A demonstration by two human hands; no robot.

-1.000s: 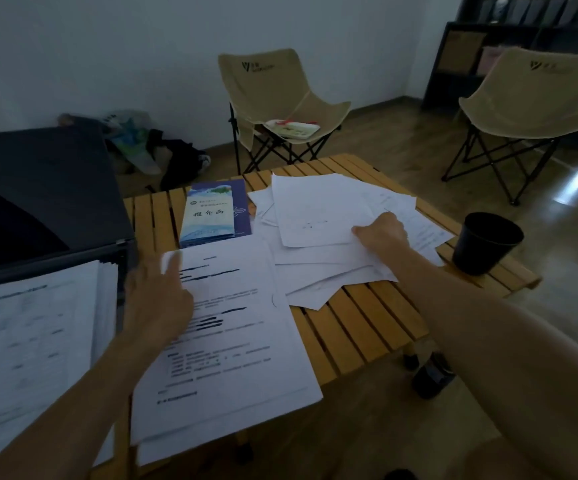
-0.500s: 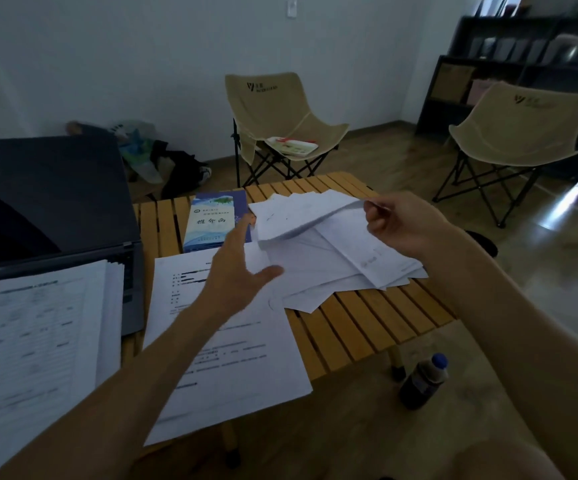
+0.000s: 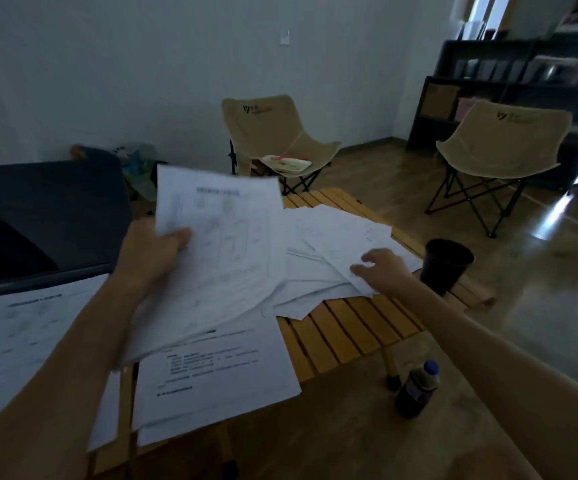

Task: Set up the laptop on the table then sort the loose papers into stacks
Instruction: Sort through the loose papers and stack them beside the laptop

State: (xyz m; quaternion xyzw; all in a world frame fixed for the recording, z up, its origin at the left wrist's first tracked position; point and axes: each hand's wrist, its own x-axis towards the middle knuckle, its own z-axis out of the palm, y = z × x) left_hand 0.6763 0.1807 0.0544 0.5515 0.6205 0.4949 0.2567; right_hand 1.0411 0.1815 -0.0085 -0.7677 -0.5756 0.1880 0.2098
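Since half a second ago the sheets have passed from my right hand to my left: the left hand (image 3: 149, 252) now holds a sheaf of printed papers (image 3: 218, 251) lifted off the counter, thumb curled over the near edge, filling the middle of the frame and blurred. The right hand (image 3: 381, 268) has dropped back onto the loose paper pile (image 3: 332, 258) at centre right; its grip is loose, fingers lightly bent and resting on the top sheets, closed on nothing that I can make out.

The slatted wooden counter (image 3: 349, 323) runs from centre to lower middle. A text-printed stack (image 3: 218, 372) lies on it below the lifted sheaf, its near edge overhanging the counter. The laptop (image 3: 38, 220) sits open at the left of the frame, screen dark, with another stack of printed sheets (image 3: 14, 341) lying in front of it at lower left.

A black cup (image 3: 446, 265) stands at the counter's right edge, just beside the loose pile. A dark bottle with a blue cap (image 3: 417, 389) stands on the floor near a counter leg. Two beige folding chairs (image 3: 273, 140) stand behind, in the upper middle and upper right.
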